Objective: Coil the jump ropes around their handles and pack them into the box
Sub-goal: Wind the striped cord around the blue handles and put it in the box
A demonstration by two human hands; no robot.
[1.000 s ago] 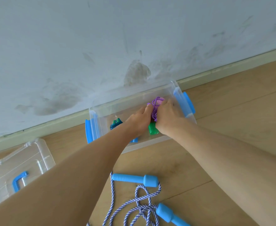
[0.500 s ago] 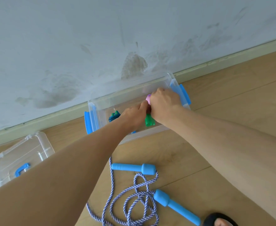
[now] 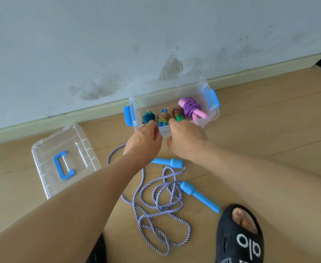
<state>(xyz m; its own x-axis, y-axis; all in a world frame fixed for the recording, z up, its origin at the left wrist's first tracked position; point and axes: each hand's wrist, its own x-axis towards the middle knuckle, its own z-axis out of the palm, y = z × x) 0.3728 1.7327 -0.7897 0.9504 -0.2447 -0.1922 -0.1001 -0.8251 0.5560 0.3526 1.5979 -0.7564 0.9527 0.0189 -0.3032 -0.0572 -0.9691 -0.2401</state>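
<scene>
Your left hand and right hand sit side by side at the near wall of the clear plastic storage box with blue latches, which lies against the skirting board at about twelve o'clock from you. The fingers of both hands are curled inward and seem to grip nothing, though their tips are turned away from the camera, so contact with the box wall cannot be ruled out. Inside the box, four coiled ropes lie in a row so that each bundle takes a narrow slot: at the nine o'clock end a dark teal bundle, then a blue-handled rope wound in multicoloured cord, a green-handled rope wound in brownish cord, and, at the three o'clock end, a pink-handled rope wound in purple cord, laid slantwise, probably because its handles are longer than the space left. Winding each cord round its handles keeps the bundles compact and prevents tangling. The remaining blue-and-white twisted rope lies loose on the wooden floor at about six o'clock from the box, its two light-blue handles apart; it is judged to be the last item to coil. The clear lid with a blue carry handle rests at about eight o'clock from the box, set aside to leave the opening free. A black slipper shows at lower right.
</scene>
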